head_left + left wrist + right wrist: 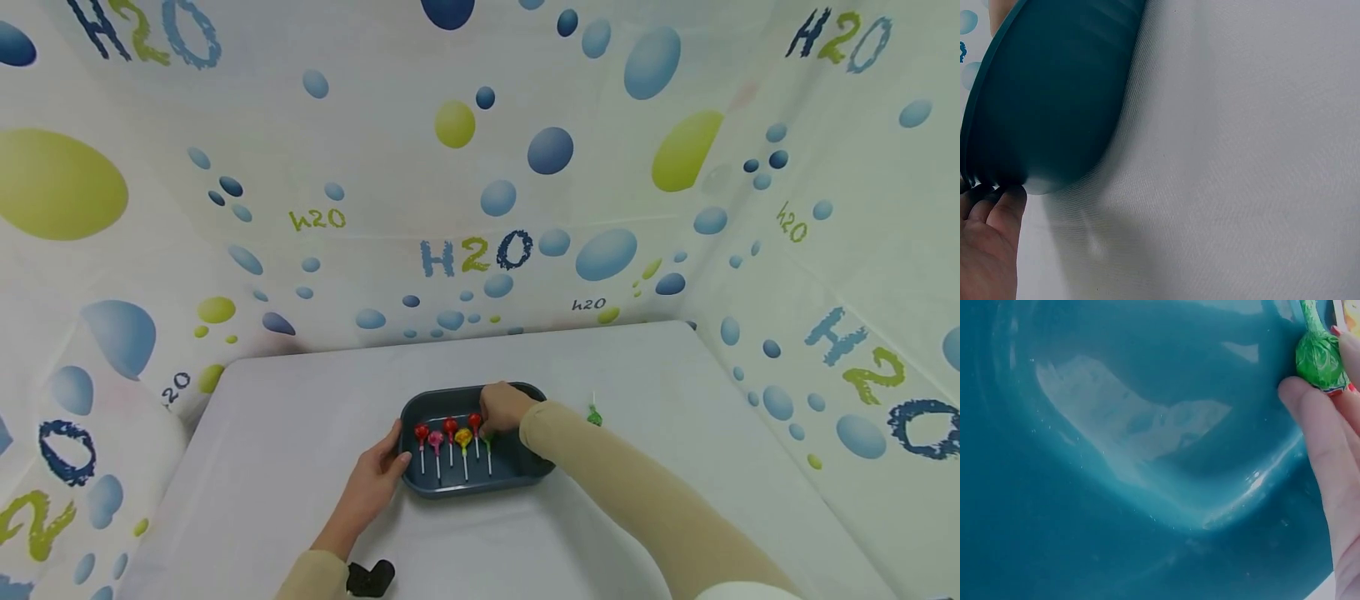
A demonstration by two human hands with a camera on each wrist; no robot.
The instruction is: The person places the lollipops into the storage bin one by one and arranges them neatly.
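R hand (506, 407) pinches grn lolly (1320, 360) – L hand (378, 468) holds tray (519, 463).

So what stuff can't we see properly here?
Head view: part of the tray's right side, behind the right sleeve.
Head view: any writing on the lollipops, too small.
Left wrist view: the tray's inside, hidden by its own outer wall.
Right wrist view: the green lollipop's stick, cut off by the top edge.

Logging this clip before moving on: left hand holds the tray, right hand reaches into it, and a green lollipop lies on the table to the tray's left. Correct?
Not quite: the green lollipop on the table lies to the tray's right, as the head view shows. The rest stands.
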